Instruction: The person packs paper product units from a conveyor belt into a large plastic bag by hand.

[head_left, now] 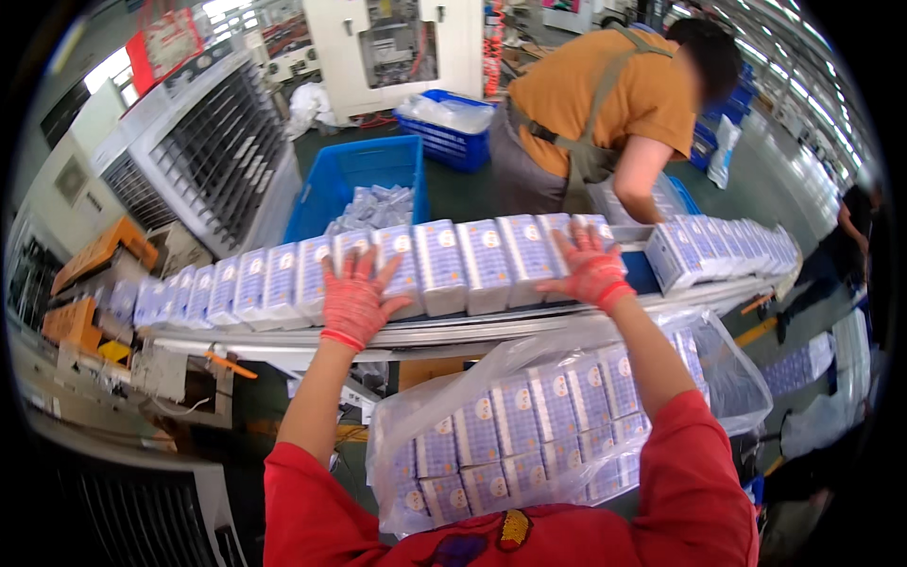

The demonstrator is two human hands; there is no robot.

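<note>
Along conveyor, gloved hands; boxy, patterned packs

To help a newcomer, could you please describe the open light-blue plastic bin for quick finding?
Find the long metal conveyor carrying boxy purple-and-white packs. Just beyond its left half stands the bin. Unlike the darker blue plastic crate behind, it holds heaped small pale packets.

The packs are wrapped in smooth, faintly glossy plastic film. The conveyor rail is formed of smooth, dully shining metal. The bag is made of glossy, wrinkled clear plastic, the red shirt of matt cloth.
</note>
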